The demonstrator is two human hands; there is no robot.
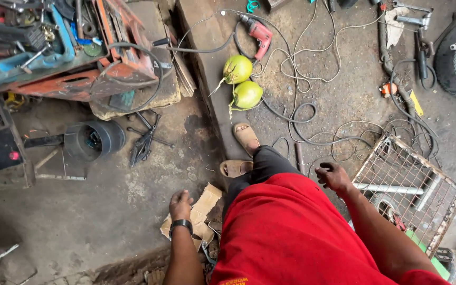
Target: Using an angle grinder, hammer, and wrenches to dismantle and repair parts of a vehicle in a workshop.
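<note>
The left hand (180, 205), with a watch at its wrist, hangs loosely curled and holds nothing; a piece of torn cardboard (202, 211) lies on the floor just beside it, to its right. Further right, past the red shirt (286, 232), the right hand (333, 177) is half closed and empty, with a wire mesh frame (410, 190) near it on the right.

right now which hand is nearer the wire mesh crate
Right. The right hand hangs just beside the wire mesh crate, close to its near corner. The left hand is far across the body, over the torn cardboard.
</note>
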